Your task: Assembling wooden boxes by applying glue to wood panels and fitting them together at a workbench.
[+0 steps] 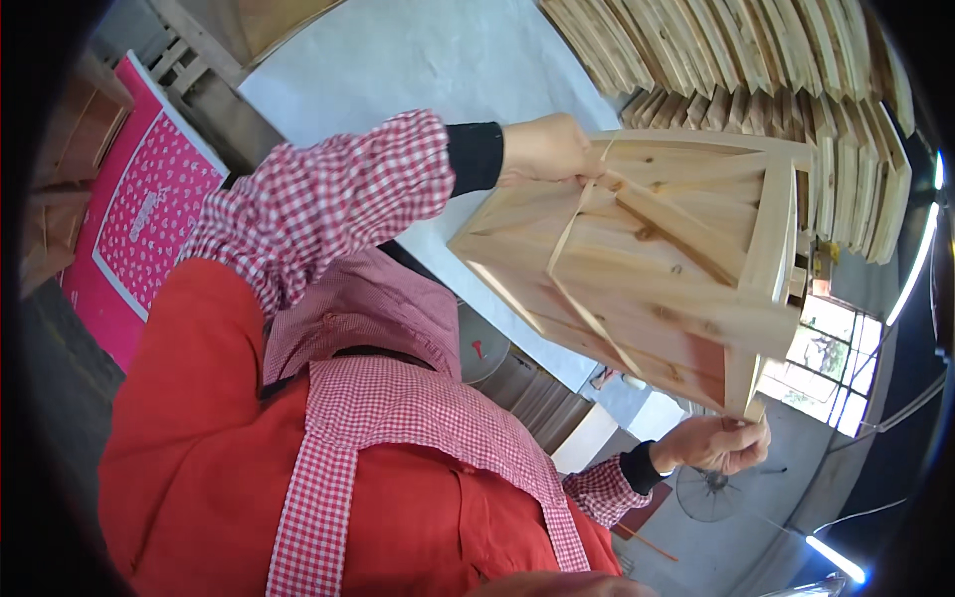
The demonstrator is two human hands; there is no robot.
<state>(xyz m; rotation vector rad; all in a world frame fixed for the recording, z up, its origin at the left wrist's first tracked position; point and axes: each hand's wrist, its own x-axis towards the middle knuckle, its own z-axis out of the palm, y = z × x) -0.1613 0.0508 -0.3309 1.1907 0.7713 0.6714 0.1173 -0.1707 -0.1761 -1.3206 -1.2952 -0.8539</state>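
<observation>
A pale pine wooden piece (657, 259), box-like with a framed end and a slanted brace, stands tilted at the right of the head view. Around it runs a narrow cream band (563, 241). My left hand (552, 149) is closed at its upper edge, with thumb and fingers pinching the band. Down at the lower corner of the piece, my right hand (711, 445) has its fingers curled closed against the wood. Its exact hold is partly hidden. The underside and far side of the wooden piece cannot be seen.
Tall stacks of wooden panels (736, 60) rise behind the piece. A pale worktable (398, 70) lies beneath it. At the left is a bright pink patterned sheet (149, 214). A fan (708, 495) and a window (826, 358) show at the right.
</observation>
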